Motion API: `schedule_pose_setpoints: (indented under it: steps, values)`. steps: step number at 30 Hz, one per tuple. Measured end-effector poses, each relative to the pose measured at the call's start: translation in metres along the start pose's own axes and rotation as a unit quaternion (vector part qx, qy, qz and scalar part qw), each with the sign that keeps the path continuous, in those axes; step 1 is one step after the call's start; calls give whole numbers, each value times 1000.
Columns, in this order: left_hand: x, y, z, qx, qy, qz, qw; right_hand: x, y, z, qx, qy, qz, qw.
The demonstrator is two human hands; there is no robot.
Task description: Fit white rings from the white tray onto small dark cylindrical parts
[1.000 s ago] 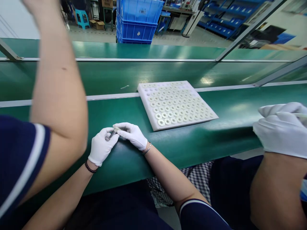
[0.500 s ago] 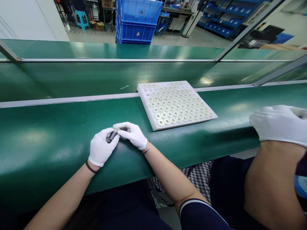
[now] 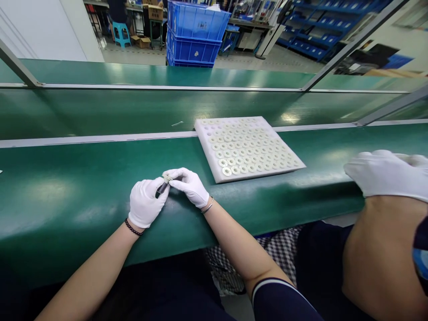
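Both my hands wear white gloves and meet above the green bench [image 3: 83, 178]. My left hand [image 3: 147, 203] is closed around a small dark cylinder [image 3: 162, 189]. At the cylinder's upper end sits a pale ring [image 3: 167, 178], which my right hand [image 3: 190, 186] pinches between thumb and fingers. Part of the cylinder is hidden by my left fingers. To the right of my hands lies a white foam tray [image 3: 214, 167] with rows of pale rings [image 3: 235, 170] set in it.
At the right edge, a co-worker's gloved hand [image 3: 384, 174] hovers over the bench. A thin pale strip [image 3: 177, 123] lies beyond the white rail [image 3: 100, 138]. Metal frame posts [image 3: 351, 47] stand across the bench. Blue crates [image 3: 197, 47] are stacked behind it.
My view has shifted slightly. The dark cylinder is tilted a little differently, and less of it shows between my fingers. My right fingers remain at the ring.
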State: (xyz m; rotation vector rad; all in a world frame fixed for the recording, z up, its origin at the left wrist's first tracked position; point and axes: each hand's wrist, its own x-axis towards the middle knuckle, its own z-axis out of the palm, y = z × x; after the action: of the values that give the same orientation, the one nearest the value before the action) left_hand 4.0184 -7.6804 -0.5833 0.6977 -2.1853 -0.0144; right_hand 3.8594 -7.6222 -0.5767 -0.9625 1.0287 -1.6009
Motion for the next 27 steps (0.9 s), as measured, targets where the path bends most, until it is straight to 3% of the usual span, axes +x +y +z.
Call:
schedule_pose_setpoints:
  steps: [5,13,20,27]
  values:
    - [3,1,-3,-5,44,59,997,-1,-1,-1,8,-10,-6,1000]
    - [2,-7,0,-64,27,73,995,1,-3,2,-12,-1,34,999]
    - [0,-3,6,-210,-24,-44,976,5,6,0,-68,-14,99,993]
    - [3,5,-2,-246,-81,-172,950,3,3,1,-115,-52,134,983]
